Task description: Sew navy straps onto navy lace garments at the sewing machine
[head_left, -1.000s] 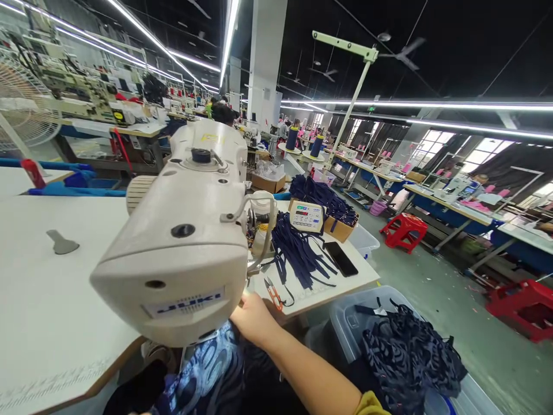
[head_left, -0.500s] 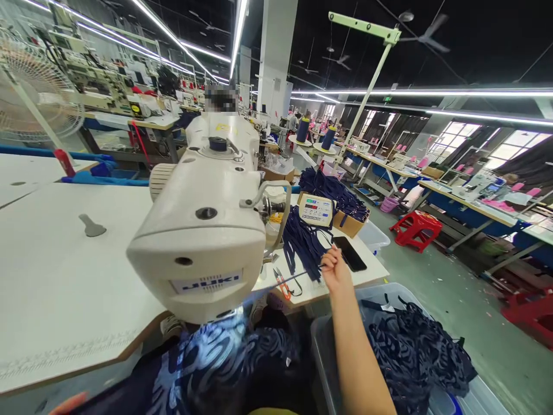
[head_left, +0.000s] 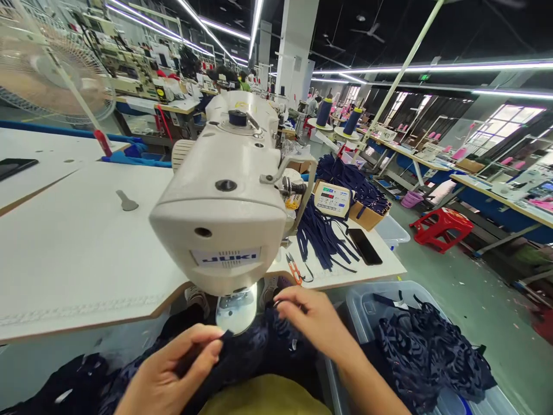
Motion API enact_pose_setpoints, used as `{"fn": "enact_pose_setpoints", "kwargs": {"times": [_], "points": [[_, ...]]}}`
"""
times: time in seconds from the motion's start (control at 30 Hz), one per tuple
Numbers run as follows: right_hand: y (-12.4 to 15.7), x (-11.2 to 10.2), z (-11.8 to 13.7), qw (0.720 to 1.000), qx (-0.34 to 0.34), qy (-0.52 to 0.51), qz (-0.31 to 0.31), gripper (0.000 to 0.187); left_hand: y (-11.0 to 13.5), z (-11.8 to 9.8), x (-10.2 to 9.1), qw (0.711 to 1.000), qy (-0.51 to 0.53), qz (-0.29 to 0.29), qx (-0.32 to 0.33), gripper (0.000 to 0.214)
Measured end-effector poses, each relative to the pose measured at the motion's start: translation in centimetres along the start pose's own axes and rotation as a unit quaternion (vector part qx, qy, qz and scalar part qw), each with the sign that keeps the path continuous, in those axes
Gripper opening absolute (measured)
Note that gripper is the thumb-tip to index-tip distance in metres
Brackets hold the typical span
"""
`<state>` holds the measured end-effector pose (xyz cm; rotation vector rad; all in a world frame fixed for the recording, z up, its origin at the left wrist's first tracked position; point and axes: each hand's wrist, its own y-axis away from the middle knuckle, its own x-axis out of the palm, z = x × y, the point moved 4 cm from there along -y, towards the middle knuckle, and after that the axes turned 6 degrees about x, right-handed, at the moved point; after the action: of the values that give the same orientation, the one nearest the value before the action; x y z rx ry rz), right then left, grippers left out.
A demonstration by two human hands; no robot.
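Note:
A white sewing machine point(head_left: 220, 202) stands before me, its lamp lighting the small bed plate point(head_left: 237, 314) under the head. Below and left of that plate, my left hand point(head_left: 177, 363) pinches a dark navy edge between thumb and forefinger. My right hand point(head_left: 313, 320) is to the right of the plate, its fingertips closed on a thin dark end that looks like a navy strap. Navy patterned fabric point(head_left: 254, 340) hangs over my lap, under and between both hands. Much of the fabric is in shadow.
Navy straps point(head_left: 322, 236) lie on the table beside orange thread snips point(head_left: 294, 270), a control panel point(head_left: 332, 199) and a phone point(head_left: 365, 246). More straps fill a cardboard box point(head_left: 369, 216). At right, a clear plastic bin point(head_left: 360, 300) holds navy garments point(head_left: 432, 351).
My right hand has come from the strap bundle down and left to the fabric, drawing a strap away. My left hand has risen from the lower left to near the bed plate. The view has shifted.

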<state>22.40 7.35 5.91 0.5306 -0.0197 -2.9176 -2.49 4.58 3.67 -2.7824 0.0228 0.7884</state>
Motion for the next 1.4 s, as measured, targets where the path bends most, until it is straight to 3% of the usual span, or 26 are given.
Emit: {"fn": "enact_pose_setpoints", "kwargs": {"times": [0.07,0.13,0.27,0.37,0.5,0.57,0.77,0.9,1.07,1.13,1.23,1.33,1.4], "points": [[0.4,2.7,1.5,0.997,-0.023,0.05,0.048,0.014,-0.5,-1.7,1.8,0.997,0.065,0.043,-0.01,0.031],[0.6,3.9,2.3,0.994,-0.035,0.071,0.073,0.013,-0.8,-2.7,2.9,0.994,0.09,0.066,-0.016,0.028],[0.7,4.1,2.5,0.991,-0.044,0.08,0.098,0.013,-0.9,-2.4,3.0,0.995,0.065,0.054,-0.045,0.03],[0.7,4.2,2.3,0.992,-0.039,0.071,0.101,0.013,-0.8,-2.3,3.1,0.995,0.064,0.074,-0.017,0.026],[1.0,5.2,1.3,0.995,-0.009,0.023,0.101,0.016,-0.5,-2.2,2.8,1.0,-0.03,0.008,-0.001,0.021],[1.2,5.7,0.8,0.994,0.002,0.008,0.107,0.019,-0.3,-2.2,2.7,0.997,-0.063,-0.008,0.034,0.021],[1.8,6.0,0.2,0.989,0.016,-0.068,0.127,0.02,0.3,-2.7,2.3,0.972,-0.09,0.044,0.211,0.015],[1.9,6.1,0.1,0.989,0.009,-0.075,0.127,0.023,0.6,-3.1,1.9,0.956,-0.122,0.009,0.266,0.018],[1.7,7.1,-0.8,0.959,0.063,-0.177,0.21,0.029,1.2,-2.7,2.4,0.938,-0.134,0.021,0.32,0.025],[1.7,6.9,-0.8,0.967,0.061,-0.131,0.21,0.027,1.3,-2.3,2.5,0.931,-0.142,0.029,0.335,0.028],[1.9,6.2,0.1,0.983,0.002,0.019,0.183,0.024,1.3,-2.3,2.5,0.922,-0.161,0.017,0.351,0.031],[2.1,6.0,1.2,0.973,-0.077,0.15,0.16,0.023,1.2,-3.0,2.6,0.921,-0.145,0.009,0.36,0.03],[2.0,6.2,1.3,0.962,-0.096,0.219,0.133,0.022,0.9,-3.7,2.9,0.935,-0.125,0.012,0.333,0.025]]}}
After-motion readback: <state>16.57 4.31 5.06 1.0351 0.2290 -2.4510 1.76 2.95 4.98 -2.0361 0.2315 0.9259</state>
